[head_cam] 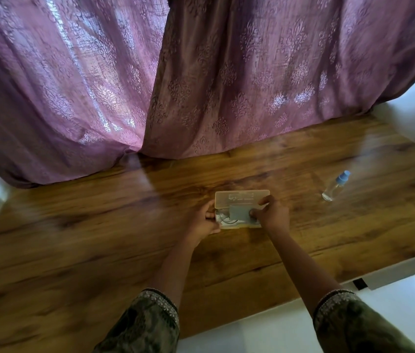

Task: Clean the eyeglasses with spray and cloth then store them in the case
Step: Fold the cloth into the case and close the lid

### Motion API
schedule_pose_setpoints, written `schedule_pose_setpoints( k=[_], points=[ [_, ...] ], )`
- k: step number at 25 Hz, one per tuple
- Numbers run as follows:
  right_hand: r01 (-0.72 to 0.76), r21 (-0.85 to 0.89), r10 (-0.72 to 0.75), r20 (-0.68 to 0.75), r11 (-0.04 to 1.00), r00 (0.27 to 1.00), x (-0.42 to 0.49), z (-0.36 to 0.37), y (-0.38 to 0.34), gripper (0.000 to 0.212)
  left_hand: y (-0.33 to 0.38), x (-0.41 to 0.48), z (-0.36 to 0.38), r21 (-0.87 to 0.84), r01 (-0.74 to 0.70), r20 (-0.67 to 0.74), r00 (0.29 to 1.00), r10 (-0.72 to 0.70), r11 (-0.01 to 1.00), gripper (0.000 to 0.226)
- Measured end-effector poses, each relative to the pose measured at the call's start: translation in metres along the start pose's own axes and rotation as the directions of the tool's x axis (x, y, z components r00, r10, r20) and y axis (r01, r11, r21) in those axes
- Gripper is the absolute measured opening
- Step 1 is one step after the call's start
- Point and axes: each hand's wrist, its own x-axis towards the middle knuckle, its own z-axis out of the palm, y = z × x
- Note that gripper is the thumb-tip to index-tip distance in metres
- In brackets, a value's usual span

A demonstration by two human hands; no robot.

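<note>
Two hands are gripping the case (242, 198), which is lying open on the table (99, 238). Fingers of the left hand (205, 221) are curling round the case's left end. Fingers of the right hand (272, 215) are curling over the lid's right edge, its thumb pressing on the cloth (238, 212) inside. Under that cloth the glasses (223, 218) are lying in the case between both hands, partly hidden and blurred. Well apart to the right, the bottle (335, 187) is standing. Curtains (226, 72) are hanging behind.
</note>
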Motion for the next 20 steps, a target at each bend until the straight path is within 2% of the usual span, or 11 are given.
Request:
schedule_pose_setpoints(
  k=[3, 4, 5, 7, 10, 13, 15, 20],
  points=[
    [0.0, 0.015, 0.002, -0.175, 1.0, 0.985, -0.002, -0.005, 0.007, 0.033, 0.001, 0.0, 0.0, -0.005, 0.005, -0.001, 1.0, -0.005, 1.0, 0.074],
    [-0.024, 0.052, 0.033, -0.192, 0.998, 0.981, -0.004, -0.008, 0.012, 0.036, 0.002, 0.0, -0.001, -0.006, 0.006, 0.0, 1.0, -0.006, 1.0, 0.074],
    [-0.041, 0.075, 0.053, -0.162, 0.996, 0.985, -0.003, -0.009, 0.018, 0.04, 0.002, 0.0, -0.001, -0.009, 0.005, 0.003, 1.0, -0.005, 1.0, 0.074],
    [-0.056, 0.092, 0.054, 0.031, 0.994, 0.998, -0.001, -0.009, 0.027, 0.049, 0.001, 0.001, -0.001, -0.029, 0.006, 0.009, 1.0, -0.005, 1.0, 0.074],
    [-0.054, 0.18, 0.012, 0.226, 0.982, 0.974, -0.001, -0.011, 0.029, 0.052, 0.001, 0.002, -0.002, -0.058, 0.009, 0.016, 1.0, -0.008, 0.998, 0.075],
    [-0.181, 0.397, 0.056, 0.306, 0.9, 0.95, -0.005, -0.019, 0.022, 0.039, -0.001, 0.004, -0.004, -0.09, 0.02, 0.035, 0.999, -0.017, 0.996, 0.076],
    [-0.256, 0.474, 0.097, 0.334, 0.843, 0.938, -0.006, -0.026, 0.018, 0.028, -0.002, 0.004, -0.005, -0.112, 0.023, 0.049, 0.999, -0.017, 0.993, 0.075],
    [-0.34, 0.544, 0.143, 0.372, 0.767, 0.917, -0.004, -0.034, 0.017, 0.019, -0.005, 0.001, -0.005, -0.178, 0.024, 0.079, 0.997, -0.01, 0.984, 0.066]
  ],
)
